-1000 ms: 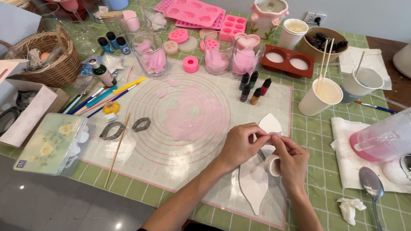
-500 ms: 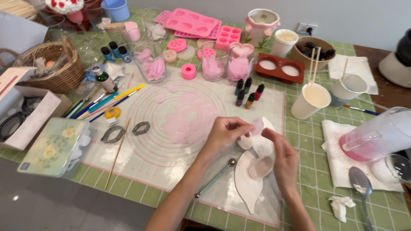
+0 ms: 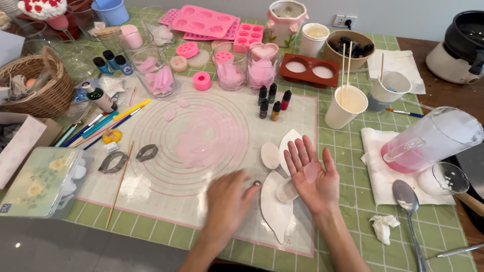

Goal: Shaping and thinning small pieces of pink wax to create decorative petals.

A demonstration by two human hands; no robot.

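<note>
Pale wax petal (image 3: 311,172) lies on open right hand (image 3: 313,177).

Wicker basket (image 3: 35,83) far left, floral plastic box (image 3: 38,184) below it. Pink silicone moulds (image 3: 214,22) along the top. Small dye bottles (image 3: 272,100) mid-mat, paper cup with sticks (image 3: 345,106), tilted measuring jug with pink liquid (image 3: 428,141), metal spoon (image 3: 406,199) lower right.
</note>
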